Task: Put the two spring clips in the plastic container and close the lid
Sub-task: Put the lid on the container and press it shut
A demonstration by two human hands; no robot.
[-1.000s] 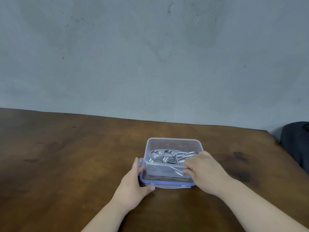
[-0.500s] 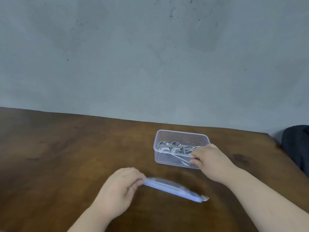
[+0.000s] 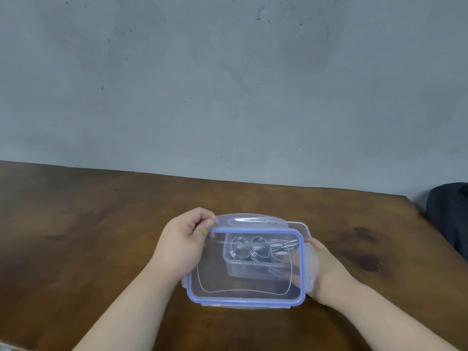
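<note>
Overhead, a clear lid with a blue seal was held above a plastic container on a brown wooden table — the left hand pinching the lid's far left corner between thumb and fingers, the right hand closed on its right edge. Seen through the lid, the two spring clips lay side by side inside the container, their coils to the left. A dark object sat just past the table's right edge — too little visible to identify.
</note>
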